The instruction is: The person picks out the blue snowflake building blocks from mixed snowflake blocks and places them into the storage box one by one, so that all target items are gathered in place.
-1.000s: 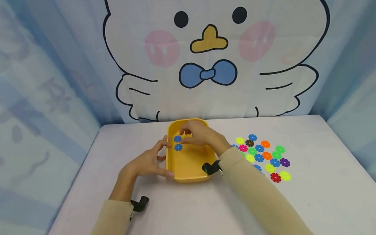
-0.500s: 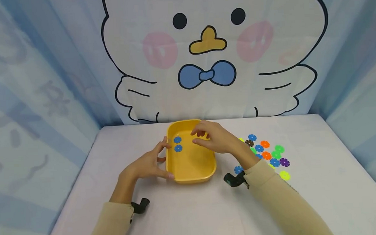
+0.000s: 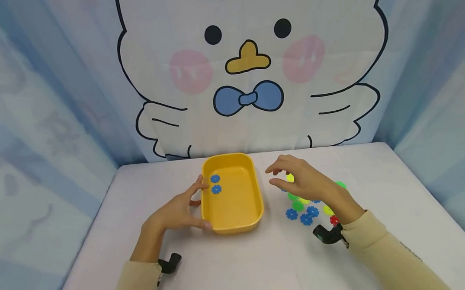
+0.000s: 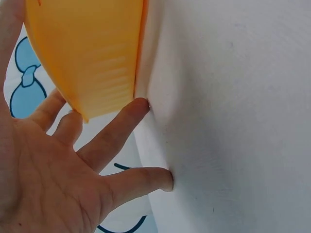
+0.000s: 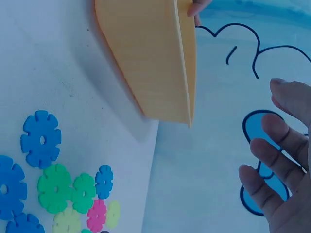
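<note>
In the head view a yellow tray [image 3: 239, 209] lies on the table with two blue snowflake discs [image 3: 216, 189] in its far left part. My left hand [image 3: 175, 212] is at the tray's left side, fingers spread, with one fingertip on the rim and the thumb by the near corner. The left wrist view shows that palm [image 4: 53, 170] facing the camera. My right hand [image 3: 304, 178] hovers right of the tray over loose snowflake discs [image 3: 312, 211], loosely bent and holding nothing. It partly hides them. In the right wrist view its fingers [image 5: 277, 160] stand apart.
Blue, green, yellow, pink and red discs [image 5: 56, 188] lie flat right of the tray, some close together. Behind the white table [image 3: 261, 265] hangs a curtain [image 3: 251, 131] with a cartoon print, and more curtains flank both sides.
My right hand has withdrawn from inside the tray and moved right, over the loose discs. My left hand stays by the tray. The two blue discs in the tray keep their places.
</note>
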`<control>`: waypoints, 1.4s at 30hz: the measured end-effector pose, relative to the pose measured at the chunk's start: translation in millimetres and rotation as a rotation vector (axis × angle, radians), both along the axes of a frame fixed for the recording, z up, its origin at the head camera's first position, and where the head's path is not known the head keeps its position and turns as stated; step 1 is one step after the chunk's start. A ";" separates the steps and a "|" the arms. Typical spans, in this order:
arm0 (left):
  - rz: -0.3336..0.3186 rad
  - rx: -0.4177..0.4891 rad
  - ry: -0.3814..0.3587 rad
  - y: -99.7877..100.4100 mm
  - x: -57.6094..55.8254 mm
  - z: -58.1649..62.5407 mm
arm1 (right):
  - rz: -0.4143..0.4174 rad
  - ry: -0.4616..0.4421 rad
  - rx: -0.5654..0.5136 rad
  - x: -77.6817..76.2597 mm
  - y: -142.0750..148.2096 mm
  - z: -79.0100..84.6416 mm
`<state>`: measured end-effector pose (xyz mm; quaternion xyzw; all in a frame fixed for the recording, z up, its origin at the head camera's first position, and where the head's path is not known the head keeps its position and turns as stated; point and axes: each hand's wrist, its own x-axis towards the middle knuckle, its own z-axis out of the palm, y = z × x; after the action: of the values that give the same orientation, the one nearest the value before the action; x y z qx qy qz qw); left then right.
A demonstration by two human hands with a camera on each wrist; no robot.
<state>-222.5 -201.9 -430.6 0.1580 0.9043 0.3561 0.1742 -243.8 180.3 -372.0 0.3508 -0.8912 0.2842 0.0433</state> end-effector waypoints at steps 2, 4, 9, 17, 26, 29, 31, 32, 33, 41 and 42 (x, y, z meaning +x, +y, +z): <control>-0.020 0.004 0.014 -0.9 -2.6 2.4 | -0.009 0.023 -0.006 0.2 4.9 -1.1; -0.033 0.008 0.012 -0.6 -4.6 4.3 | -0.022 0.033 -0.026 0.9 10.4 -3.0; -0.031 -0.001 -0.011 -0.1 -4.8 6.0 | -0.029 0.066 -0.063 1.9 24.8 -4.4; -0.022 -0.001 0.001 -2.0 -4.6 5.9 | -0.085 0.108 -0.002 -1.5 50.2 4.3; -0.002 -0.009 -0.002 -3.5 -5.1 3.3 | -0.094 0.118 0.016 -4.9 68.5 4.6; 0.003 -0.009 0.001 -3.6 -5.1 2.7 | -0.108 0.132 0.027 -3.1 77.3 0.5; 0.004 -0.009 0.004 -3.4 -5.7 3.1 | -0.130 0.125 0.033 -0.6 84.4 -3.7; 0.002 -0.011 0.005 -3.7 -5.9 2.8 | -0.144 0.118 0.039 1.2 88.1 -6.2; 0.000 -0.013 0.005 -4.0 -6.2 2.6 | -0.158 0.109 0.043 3.2 91.6 -8.8; -0.018 0.017 -0.006 -5.8 -8.2 4.1 | -0.229 0.061 0.038 15.1 113.6 -33.3; -0.016 0.016 -0.011 -5.7 -7.4 3.7 | -0.233 0.056 0.042 15.6 115.9 -35.8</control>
<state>-229.9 -207.6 -427.0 0.1647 0.8991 0.3629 0.1809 -228.3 296.3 -407.8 0.2534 -0.9301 0.2488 0.0938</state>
